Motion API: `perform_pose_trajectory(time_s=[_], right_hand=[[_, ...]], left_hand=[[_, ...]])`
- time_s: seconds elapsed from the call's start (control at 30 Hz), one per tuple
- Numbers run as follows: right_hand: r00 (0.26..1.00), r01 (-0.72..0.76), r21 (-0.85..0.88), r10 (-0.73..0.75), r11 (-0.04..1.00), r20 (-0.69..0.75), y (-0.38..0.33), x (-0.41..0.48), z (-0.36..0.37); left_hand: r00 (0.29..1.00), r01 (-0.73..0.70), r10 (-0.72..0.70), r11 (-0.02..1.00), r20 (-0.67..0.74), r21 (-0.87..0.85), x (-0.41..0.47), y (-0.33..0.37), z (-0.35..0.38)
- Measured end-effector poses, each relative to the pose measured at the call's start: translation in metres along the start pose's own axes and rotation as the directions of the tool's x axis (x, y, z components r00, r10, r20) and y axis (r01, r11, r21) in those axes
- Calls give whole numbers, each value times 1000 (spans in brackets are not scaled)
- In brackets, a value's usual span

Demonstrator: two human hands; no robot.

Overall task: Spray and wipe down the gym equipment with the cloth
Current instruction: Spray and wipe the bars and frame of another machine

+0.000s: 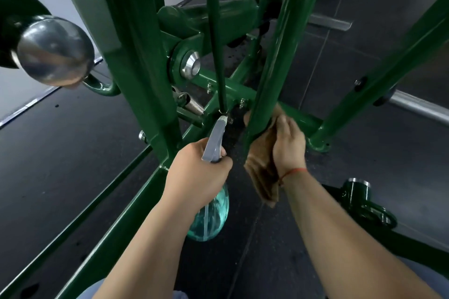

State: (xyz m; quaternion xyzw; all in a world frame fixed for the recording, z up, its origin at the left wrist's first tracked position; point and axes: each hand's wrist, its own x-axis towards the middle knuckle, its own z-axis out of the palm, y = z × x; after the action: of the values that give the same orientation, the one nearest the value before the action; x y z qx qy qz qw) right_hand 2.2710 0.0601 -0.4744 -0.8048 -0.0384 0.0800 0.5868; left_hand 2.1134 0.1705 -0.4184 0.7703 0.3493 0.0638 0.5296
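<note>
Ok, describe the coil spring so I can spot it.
On the green steel machine frame, find the polished silver pivot cap set in a green collar. Just below it lies the small silver coil spring, the only ribbed part among smooth green tubes.

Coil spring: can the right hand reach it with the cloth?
Probably not directly: the right hand holds the cloth round a green post, and the spray bottle lies between it and the spring.
</note>
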Motion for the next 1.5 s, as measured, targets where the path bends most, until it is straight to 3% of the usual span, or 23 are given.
perform_pose_trajectory(time_s=[0.1, 0.17, 0.2, 0.27, 0.43, 0.63, 0.73, 0.83, 0.9, 0.93, 0.97, 1.07, 1.2, 1.27, 1.33, 1.5], right_hand=[[993, 93, 350, -112, 932, 36, -53, 28, -15], [960, -90, 556, -78, 826, 270, -95, 42, -24], [913, -184, 552, -67, 813, 403, -112, 49, -26], [852, -238, 472, -50, 849, 520, -129, 60, -19], [764, -183, 202, 9, 962, 646, -138, 87, 7], [697, 27, -185, 114, 982, 708, -92, 93, 16], [731, -89, -245, 230, 965, 642, -66, 79, 18], [672, -355, -198, 397, 913, 625, -26, 61, 19], [642, -399, -299, 497, 867, 584, 3, 52, 18], [644, -328, -426, 529, 843, 553, 16, 52, 17], [644, -220, -545, 541, 809, 542, 22, 48, 15], [778, 173, -830, 443, 531, 446, 20, 37, 8], [904, 246, -927, 279, 281, 325, 17, 13, -2], [905, 322, -928, 229, 187, 360, 16, 0, -13], [892, 351, -927, 255, 134, 374, 8, -10, -24], [859, 464, -877, 307, -124, 411, -4, -48, -41]], left_hand=[[1000, -8, 8, 1000, -8, 1, -1, 0, -3], [1000, -6, 6, 1000, -15, -12, -2, 2, -5], [1000, -8, 8, 1000, -15, -21, -3, 2, -5], [1000, -11, 11, 1000, -12, -28, -5, 4, -6], [1000, 3, -3, 1000, -23, -4, -8, 6, -4], [1000, -4, 5, 999, -18, 31, -10, 9, 2], [1000, -14, 15, 999, -27, 35, -12, 9, 4], [999, -8, 10, 999, -37, 54, -13, 9, 4], [999, -3, 6, 997, -38, 77, -14, 10, 6], [999, 1, 2, 996, -36, 87, -14, 11, 6], [999, 5, -2, 996, -32, 92, -13, 11, 7], [1000, 11, -9, 995, -16, 103, -10, 13, 9], [1000, 19, -18, 991, -8, 131, -7, 14, 15], [1000, 27, -28, 991, 6, 132, -6, 13, 17], [999, 26, -30, 991, 25, 129, -5, 11, 17], [997, -24, 12, 988, 77, 154, -2, 14, 18]])
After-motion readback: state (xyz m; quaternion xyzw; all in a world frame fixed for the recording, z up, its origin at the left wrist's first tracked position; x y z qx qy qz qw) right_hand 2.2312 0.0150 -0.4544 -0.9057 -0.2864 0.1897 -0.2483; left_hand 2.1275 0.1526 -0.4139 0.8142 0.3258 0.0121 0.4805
